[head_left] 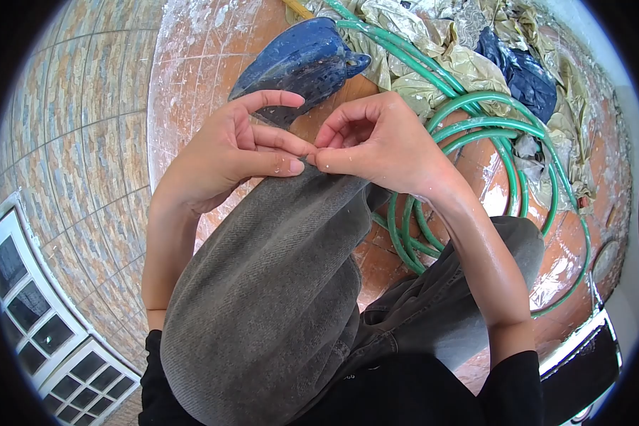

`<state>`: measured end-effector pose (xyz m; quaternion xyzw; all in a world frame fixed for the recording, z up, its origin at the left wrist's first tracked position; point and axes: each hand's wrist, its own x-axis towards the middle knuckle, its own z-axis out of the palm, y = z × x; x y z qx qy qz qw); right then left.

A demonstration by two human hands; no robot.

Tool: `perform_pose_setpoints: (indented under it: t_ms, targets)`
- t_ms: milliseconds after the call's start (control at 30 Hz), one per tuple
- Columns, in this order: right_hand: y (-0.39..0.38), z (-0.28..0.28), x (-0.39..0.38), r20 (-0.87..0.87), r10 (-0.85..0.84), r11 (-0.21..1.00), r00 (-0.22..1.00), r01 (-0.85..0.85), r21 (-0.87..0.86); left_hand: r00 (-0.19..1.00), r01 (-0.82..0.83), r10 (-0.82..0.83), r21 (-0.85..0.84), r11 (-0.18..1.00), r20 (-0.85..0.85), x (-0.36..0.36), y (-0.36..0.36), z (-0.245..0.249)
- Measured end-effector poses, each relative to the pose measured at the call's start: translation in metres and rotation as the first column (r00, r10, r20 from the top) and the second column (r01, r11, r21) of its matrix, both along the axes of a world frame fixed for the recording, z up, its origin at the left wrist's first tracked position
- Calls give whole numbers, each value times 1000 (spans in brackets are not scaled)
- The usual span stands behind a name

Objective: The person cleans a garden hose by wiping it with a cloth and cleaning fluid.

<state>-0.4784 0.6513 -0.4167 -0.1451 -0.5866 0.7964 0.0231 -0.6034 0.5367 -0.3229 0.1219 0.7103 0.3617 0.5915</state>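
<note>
Trousers (277,284) grey, fine diagonal weave; hose (504,135) green; jug (298,60) dark blue w/ white specks; floor tiles (199,64) terracotta, white splashes; sheet (468,67) dull beige

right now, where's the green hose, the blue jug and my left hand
green hose (497,126), head view, upper loops of the coil
blue jug (298,60), head view, its side
left hand (234,153), head view, its middle
</note>
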Motion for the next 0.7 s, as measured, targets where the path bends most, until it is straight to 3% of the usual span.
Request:
perform_pose_setpoints:
  t_ms: [533,600,633,700]
  targets:
    - [3,-2,4,-4,-30,999,1000,30,42,1000,-23,23,4,1000,0,4,4,-1]
    - [3,-4,5,29,29,991,999,-25,-132,1000,-14,14,2,1000,-15,5,5,0]
    - [2,-3,5,31,28,991,999,-23,-133,1000,-7,7,0,1000,-29,6,6,1]
    - [-2,-1,5,118,61,927,991,-12,-375,1000,5,-5,-10,1000,-31,8,6,0]
